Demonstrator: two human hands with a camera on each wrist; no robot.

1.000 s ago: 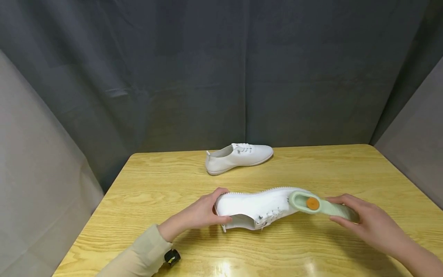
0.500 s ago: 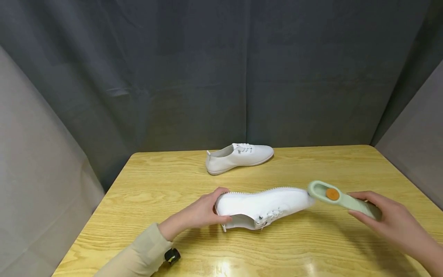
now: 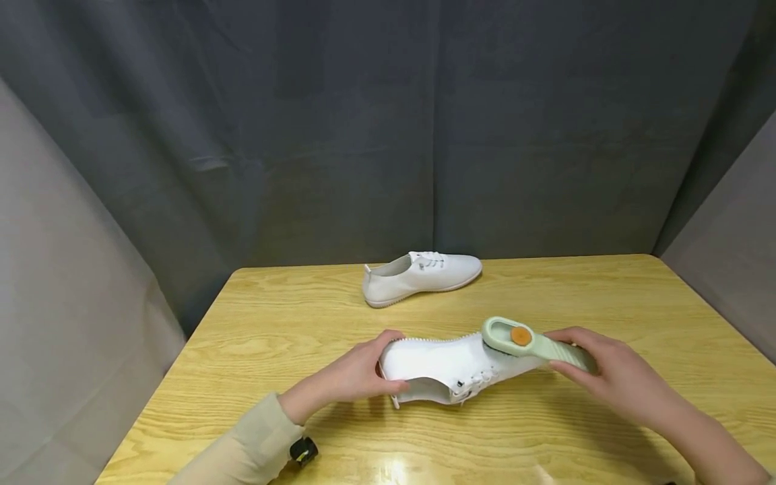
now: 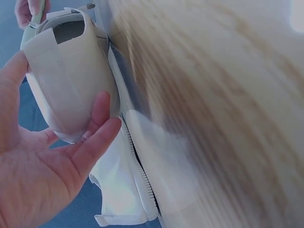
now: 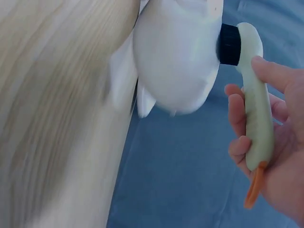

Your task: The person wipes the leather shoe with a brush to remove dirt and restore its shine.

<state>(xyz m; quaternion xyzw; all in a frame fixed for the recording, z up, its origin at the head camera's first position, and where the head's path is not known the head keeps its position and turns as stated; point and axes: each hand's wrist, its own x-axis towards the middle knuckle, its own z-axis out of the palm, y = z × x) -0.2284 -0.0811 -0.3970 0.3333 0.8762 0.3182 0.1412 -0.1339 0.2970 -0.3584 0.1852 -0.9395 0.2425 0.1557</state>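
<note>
A white lace-up shoe (image 3: 424,360) lies on its side, its opening facing the person. The left hand (image 3: 354,374) grips its heel, thumb at the opening's edge; in the left wrist view the fingers of the left hand (image 4: 52,156) curl round the heel of the shoe (image 4: 66,90). In the right hand (image 3: 612,370) is the handle of a pale green brush (image 3: 545,347) with an orange button. Its head lies over the shoe's front part. The right wrist view shows the right hand (image 5: 280,128) round the brush (image 5: 259,114), dark bristles against the shoe (image 5: 178,57).
A second white shoe (image 3: 424,277) stands upright near the back edge of the wooden table (image 3: 273,316), toe to the right. A dark curtain (image 3: 339,135) hangs behind the table, with pale cloth panels (image 3: 67,269) at both sides. A black object (image 3: 303,450) is beside the left sleeve.
The brush first moved right to the toe tip, then back left over the shoe's front part, along with the right hand. The left hand and both shoes have hardly moved.
</note>
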